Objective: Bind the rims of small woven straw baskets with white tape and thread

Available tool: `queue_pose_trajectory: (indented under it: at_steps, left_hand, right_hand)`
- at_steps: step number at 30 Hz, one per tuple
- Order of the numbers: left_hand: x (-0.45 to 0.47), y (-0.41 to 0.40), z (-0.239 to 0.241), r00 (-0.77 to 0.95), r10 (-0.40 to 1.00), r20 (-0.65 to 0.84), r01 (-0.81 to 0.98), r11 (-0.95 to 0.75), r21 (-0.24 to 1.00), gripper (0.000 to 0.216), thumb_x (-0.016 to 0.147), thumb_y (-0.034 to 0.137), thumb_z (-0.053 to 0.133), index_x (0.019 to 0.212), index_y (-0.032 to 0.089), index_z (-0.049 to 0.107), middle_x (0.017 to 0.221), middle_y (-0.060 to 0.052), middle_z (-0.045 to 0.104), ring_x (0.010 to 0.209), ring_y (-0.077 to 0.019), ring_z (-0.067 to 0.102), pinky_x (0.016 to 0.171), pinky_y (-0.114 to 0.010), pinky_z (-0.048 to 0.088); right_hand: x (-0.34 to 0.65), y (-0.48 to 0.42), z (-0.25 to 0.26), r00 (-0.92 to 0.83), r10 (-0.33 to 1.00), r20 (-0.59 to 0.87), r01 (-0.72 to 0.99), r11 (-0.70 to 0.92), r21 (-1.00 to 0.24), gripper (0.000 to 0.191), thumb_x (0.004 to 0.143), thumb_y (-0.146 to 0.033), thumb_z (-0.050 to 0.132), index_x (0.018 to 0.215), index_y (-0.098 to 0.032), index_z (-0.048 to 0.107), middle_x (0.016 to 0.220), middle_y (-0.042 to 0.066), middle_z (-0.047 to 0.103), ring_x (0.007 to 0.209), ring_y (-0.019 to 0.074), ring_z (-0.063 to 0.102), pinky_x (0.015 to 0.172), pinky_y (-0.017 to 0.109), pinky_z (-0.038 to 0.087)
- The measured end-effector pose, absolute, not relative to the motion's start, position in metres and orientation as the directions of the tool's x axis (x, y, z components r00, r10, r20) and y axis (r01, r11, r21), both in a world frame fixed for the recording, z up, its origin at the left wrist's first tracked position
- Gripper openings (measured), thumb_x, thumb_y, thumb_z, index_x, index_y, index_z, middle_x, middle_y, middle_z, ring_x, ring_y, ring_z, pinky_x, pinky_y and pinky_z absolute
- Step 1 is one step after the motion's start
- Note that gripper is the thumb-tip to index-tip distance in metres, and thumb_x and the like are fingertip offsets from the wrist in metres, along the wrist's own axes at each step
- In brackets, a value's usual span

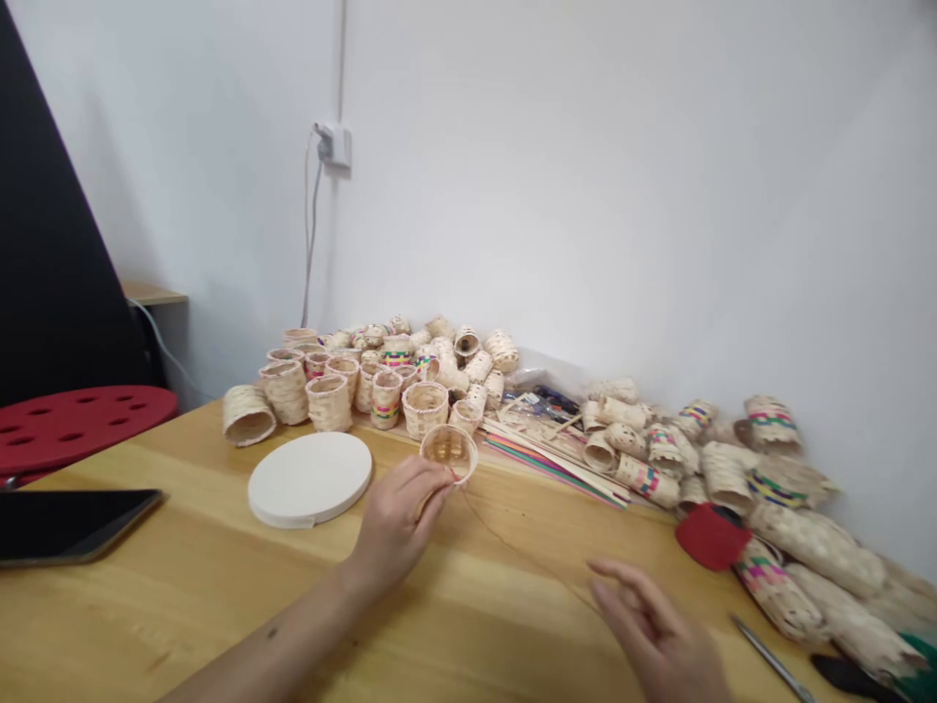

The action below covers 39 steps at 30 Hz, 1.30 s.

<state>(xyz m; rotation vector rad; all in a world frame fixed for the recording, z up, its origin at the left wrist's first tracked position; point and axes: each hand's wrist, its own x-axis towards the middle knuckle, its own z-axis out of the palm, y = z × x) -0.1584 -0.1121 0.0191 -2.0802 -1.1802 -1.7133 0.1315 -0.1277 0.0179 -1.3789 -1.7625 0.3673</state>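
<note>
My left hand (402, 513) pinches the near rim of a small woven bamboo basket (450, 451), which is tilted so that its open mouth faces me. A bit of red thread shows at the rim by my fingertips. From there a thin thread (512, 547) runs down and to the right toward my right hand (648, 625). That hand is curled, somewhat blurred, above the table's right front, with the thread reaching its thumb and fingertips. Left of the basket lies a white round disc or roll of tape (311, 478), flat on the table.
Many woven baskets (329, 402) stand along the wall, with more piled at right (659, 449). Coloured strips (556, 469) lie between them. A red item (712, 535) and a metal pointed tool (768, 656) lie at right, a dark tablet (77, 522) at left. A red stool (80, 425) stands beyond.
</note>
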Motion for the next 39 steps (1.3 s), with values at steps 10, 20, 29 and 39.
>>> queue_pose_trajectory:
  at_steps: [10, 20, 29, 39]
  left_hand:
    - [-0.153, -0.115, 0.015, 0.083, 0.411, 0.908, 0.64, -0.72, 0.267, 0.015, 0.086, 0.005, 0.055, 0.095, 0.014, 0.062, 0.088, -0.007, 0.065, 0.082, -0.0155, 0.06, 0.074, -0.026, 0.048]
    - [-0.161, -0.106, 0.014, -0.006, 0.511, 0.86, 0.735, -0.581, 0.35, 0.01, 0.086, 0.011, 0.056, 0.088, 0.015, 0.065, 0.081, -0.006, 0.067, 0.076, -0.0169, 0.06, 0.068, -0.028, 0.047]
    - [-0.141, -0.115, 0.006, 0.112, 0.639, 0.761, 0.608, -0.65, 0.456, 0.013, 0.086, 0.014, 0.055, 0.085, 0.017, 0.067, 0.08, -0.004, 0.069, 0.073, -0.0144, 0.063, 0.067, -0.024, 0.048]
    - [-0.148, -0.122, 0.016, 0.203, 0.814, 0.544, 0.503, -0.563, 0.656, 0.032, 0.09, 0.021, 0.047, 0.121, 0.019, 0.054, 0.101, -0.006, 0.069, 0.075, -0.0144, 0.062, 0.071, -0.026, 0.049]
  right_hand:
    - [0.013, -0.084, 0.025, -0.331, 0.905, 0.268, 0.286, 0.367, -0.885, 0.022, 0.073, -0.038, 0.063, 0.077, -0.016, 0.066, 0.049, -0.009, 0.023, 0.046, 0.0085, 0.023, 0.044, 0.02, 0.02]
    - [0.057, -0.069, 0.02, -0.213, 0.867, 0.45, 0.514, 0.492, -0.703, 0.033, 0.086, -0.045, 0.053, 0.067, -0.018, 0.059, 0.05, -0.005, 0.041, 0.045, 0.0103, 0.038, 0.044, 0.021, 0.029]
    - [0.054, -0.079, 0.024, -0.498, 0.547, 0.672, 0.473, 0.822, -0.319, 0.03, 0.094, -0.033, 0.049, 0.113, -0.017, 0.065, 0.082, 0.007, 0.072, 0.072, 0.0168, 0.067, 0.069, 0.025, 0.05]
    - [0.053, -0.076, 0.029, -0.643, 0.612, 0.461, 0.301, 0.755, -0.582, 0.024, 0.093, -0.031, 0.051, 0.079, -0.02, 0.068, 0.074, 0.001, 0.069, 0.069, 0.0132, 0.062, 0.066, 0.022, 0.044]
